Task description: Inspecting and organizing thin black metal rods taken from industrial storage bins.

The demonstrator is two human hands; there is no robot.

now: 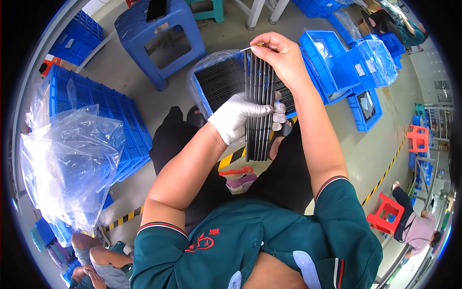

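Note:
My left hand (237, 115), in a white glove, is wrapped round a row of slim black rods (257, 139). The rods stand side by side like a flat fan, pointing away from me, with small blue marks near their far ends. My bare right hand (278, 52) is closed in a pinch at those far ends. Between its thumb and fingertips is a thin, shiny metal pin (246, 49) with a yellowish part beside it; its exact kind is too small to tell. Below and beyond the rods sits a blue crate lined with clear plastic, holding many similar black rods (219, 79).
A blue plastic stool (166, 33) with a dark flat object on top stands far left. Stacked blue crates (91, 111) under clear plastic wrap (72, 164) rise at left. More blue crates (332, 60) sit at right. Red stools (386, 213) and other people are farther off.

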